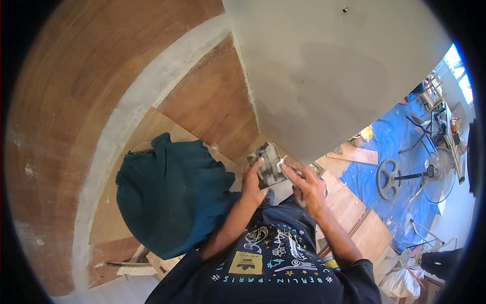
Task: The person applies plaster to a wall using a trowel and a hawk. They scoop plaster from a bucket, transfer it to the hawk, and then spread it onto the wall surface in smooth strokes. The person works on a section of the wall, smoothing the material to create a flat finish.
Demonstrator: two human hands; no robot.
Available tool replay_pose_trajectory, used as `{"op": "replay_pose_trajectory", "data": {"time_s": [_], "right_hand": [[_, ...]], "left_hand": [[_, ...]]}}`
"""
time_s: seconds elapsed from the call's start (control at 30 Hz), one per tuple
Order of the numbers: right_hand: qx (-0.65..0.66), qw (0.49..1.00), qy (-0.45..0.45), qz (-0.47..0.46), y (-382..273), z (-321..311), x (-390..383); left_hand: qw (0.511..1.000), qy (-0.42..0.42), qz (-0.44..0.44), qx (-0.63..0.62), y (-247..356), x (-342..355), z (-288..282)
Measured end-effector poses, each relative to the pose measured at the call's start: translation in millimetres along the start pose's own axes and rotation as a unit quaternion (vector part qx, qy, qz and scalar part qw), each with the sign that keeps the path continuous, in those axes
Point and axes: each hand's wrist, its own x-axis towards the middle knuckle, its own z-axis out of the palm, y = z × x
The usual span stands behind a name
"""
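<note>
My left hand (251, 180) grips a dark flat plate (268, 169) smeared with white filler, thumb on its top face. My right hand (309, 188) is closed around what looks like a putty knife (281, 163), mostly hidden by the fingers. White paste sits on the knife's end, which is at the plate's right edge. A pale band of filler (119, 114) runs along the brown wood panelling (61, 101) to the left. Above my hands rises a large off-white panel (324, 76).
Dark green cloth (167, 197) drapes over something left of me. Wood boards (349, 197) lie to my right. Beyond them, a blue sheet (410, 218) covers the floor under a standing fan (438, 175). A white plastic bag (402, 282) rests at lower right.
</note>
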Motion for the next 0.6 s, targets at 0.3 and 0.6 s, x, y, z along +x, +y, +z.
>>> {"op": "replay_pose_trajectory", "data": {"time_s": [0.3, 0.6], "right_hand": [[-0.078, 0.993, 0.007, -0.083, 1.9, -37.0, 59.9], [0.243, 0.969, -0.043, 0.033, 34.1, 29.1, 65.1]], "left_hand": [[0.941, 0.139, 0.288, 0.107, 58.6, -13.7, 13.6], [0.866, 0.277, 0.399, 0.121, 78.3, 3.4, 11.2]]}}
